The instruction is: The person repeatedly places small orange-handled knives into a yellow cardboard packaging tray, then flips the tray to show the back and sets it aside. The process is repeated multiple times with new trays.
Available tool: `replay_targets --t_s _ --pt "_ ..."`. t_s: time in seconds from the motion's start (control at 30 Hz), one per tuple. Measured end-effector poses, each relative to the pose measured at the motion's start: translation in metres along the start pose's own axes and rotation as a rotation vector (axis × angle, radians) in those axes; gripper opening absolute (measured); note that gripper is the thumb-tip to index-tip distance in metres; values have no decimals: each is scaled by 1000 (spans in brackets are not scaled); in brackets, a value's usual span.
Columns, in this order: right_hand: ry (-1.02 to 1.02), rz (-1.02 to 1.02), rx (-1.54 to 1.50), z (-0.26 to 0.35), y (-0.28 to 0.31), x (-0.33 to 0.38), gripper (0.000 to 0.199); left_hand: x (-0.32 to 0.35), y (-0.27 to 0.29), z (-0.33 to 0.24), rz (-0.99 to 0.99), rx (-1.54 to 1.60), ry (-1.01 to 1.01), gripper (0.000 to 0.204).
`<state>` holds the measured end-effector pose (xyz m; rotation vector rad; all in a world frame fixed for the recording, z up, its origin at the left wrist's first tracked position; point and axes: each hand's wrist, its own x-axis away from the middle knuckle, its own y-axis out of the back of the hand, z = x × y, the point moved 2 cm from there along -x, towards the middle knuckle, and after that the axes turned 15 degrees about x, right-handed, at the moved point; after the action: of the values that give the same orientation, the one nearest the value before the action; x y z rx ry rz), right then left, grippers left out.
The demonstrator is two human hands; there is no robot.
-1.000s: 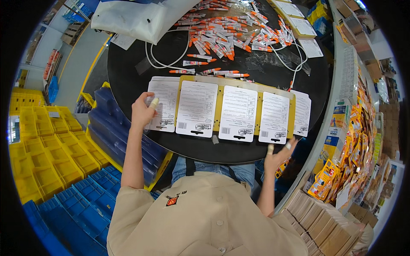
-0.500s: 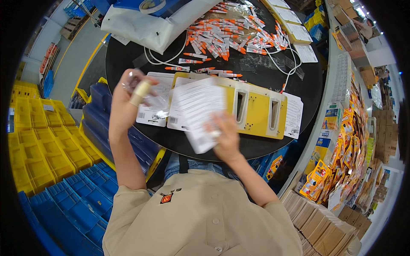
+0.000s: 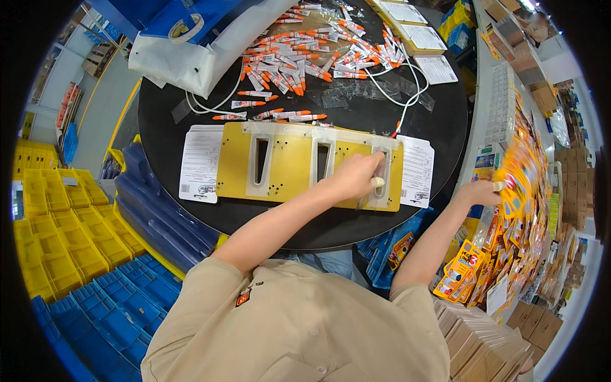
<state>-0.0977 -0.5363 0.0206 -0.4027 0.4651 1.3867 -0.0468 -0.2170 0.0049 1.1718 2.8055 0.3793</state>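
Observation:
A yellow jig plate [image 3: 293, 167] with slots framed in pale material lies across the black round table [image 3: 280, 224]. My left hand [image 3: 358, 175] reaches over to its rightmost slot, fingers closed on a clear plastic blister [image 3: 380, 172], partly hidden by the hand. Off to the right, my right hand [image 3: 478, 193] grips an orange and yellow blister card [image 3: 519, 181], smeared by motion, above a heap of similar cards [image 3: 493, 254]. White printed cards [image 3: 201, 165] stick out beyond the plate's left end, and more white cards [image 3: 417, 170] beyond its right end.
Many small white tubes with orange caps [image 3: 286, 67] lie at the table's far side, near a white cable [image 3: 417, 95]. Yellow crates [image 3: 57, 223] and blue crates [image 3: 108, 312] stand at left. Stacked brown cardboard [image 3: 477, 337] sits at lower right.
My left hand has moved right, from the plate's left end to its rightmost slot. My right hand has left the table for the heap at right; the white printed card no longer shows above the plate.

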Motion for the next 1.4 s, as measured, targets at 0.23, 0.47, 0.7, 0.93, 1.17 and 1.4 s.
replay_targets --t_s 0.23,0.47,0.7,0.93,1.17,1.4 --pt "397 1144 108 45 -159 132 25 -38 -27 25 -141 -306 78 41" --pt "1105 1338 301 43 -218 242 25 -34 -16 13 -133 -512 277 55" --pt "248 1458 141 75 -112 160 23 12 30 18 -119 185 181 27" --pt "630 1355 188 67 -1 154 13 36 79 37 -245 -262 222 27" --pt "717 1639 125 125 -81 236 14 47 85 42 -306 -505 236 58" --pt "1150 1931 487 124 -155 307 19 62 92 45 -387 -336 203 46"
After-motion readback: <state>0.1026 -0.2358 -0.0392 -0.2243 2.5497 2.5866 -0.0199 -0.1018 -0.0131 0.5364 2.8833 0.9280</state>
